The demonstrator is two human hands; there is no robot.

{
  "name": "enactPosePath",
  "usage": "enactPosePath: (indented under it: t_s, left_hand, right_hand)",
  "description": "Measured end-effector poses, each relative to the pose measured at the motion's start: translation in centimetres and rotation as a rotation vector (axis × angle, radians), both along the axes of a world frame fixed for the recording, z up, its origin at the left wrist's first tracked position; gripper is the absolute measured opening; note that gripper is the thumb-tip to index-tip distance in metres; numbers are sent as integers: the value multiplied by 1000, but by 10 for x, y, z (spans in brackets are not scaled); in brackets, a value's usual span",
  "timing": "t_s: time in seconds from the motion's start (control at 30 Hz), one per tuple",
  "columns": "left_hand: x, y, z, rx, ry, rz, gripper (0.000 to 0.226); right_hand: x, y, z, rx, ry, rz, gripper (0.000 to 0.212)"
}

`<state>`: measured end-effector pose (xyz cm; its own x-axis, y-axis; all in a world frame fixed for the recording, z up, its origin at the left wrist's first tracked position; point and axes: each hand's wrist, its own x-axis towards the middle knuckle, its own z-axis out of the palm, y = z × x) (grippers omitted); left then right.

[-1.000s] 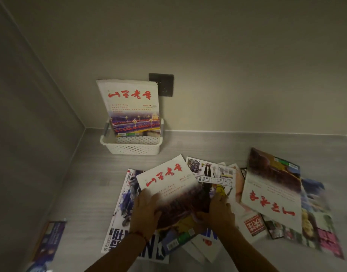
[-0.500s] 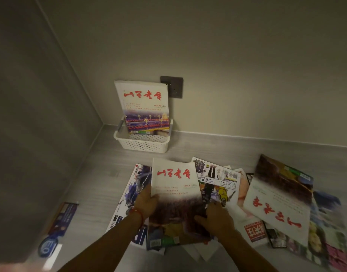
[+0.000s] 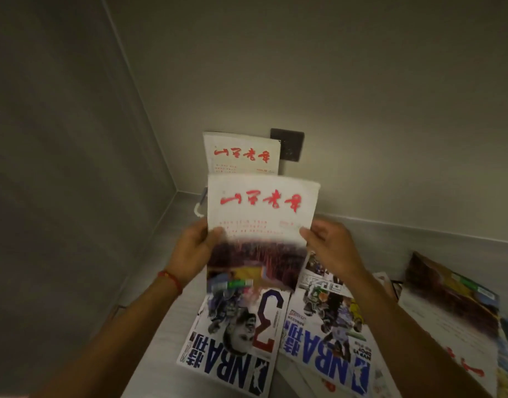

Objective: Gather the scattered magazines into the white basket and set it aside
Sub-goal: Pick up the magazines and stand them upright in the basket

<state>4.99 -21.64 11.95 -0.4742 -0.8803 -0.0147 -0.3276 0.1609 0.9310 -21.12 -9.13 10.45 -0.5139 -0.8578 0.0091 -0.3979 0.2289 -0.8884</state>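
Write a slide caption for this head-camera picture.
Both hands, left and right, lift a white red-lettered magazine toward the white basket.

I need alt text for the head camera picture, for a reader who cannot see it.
Two bare hands, left hand and right hand, hold up a white magazine with red title in front of a white basket that already holds a similar magazine in a wall corner. Below lie two NBA magazines and more on the right.

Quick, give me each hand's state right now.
Left hand: grips the left edge of the white magazine.
Right hand: pinches its right edge.
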Motion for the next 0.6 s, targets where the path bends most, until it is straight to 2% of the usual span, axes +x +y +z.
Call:
enactPosePath:
  t_s: [0.1,0.2,0.33,0.6]
  left_hand:
    - [-3,-52,26,-183,-8,99,27]
    - [-9,-102,49,-316,-122,201,24]
    - [-22,-154,47,-162,-99,277,27]
    - [-42,-213,-13,80,-82,239,25]
  right_hand:
    - [-1,-48,38,-140,123,-31,18]
    - [-1,-94,57,-173,285,-84,14]
    - [-3,-149,50,-130,304,-140,16]
    - [-17,-195,8,37,304,-193,19]
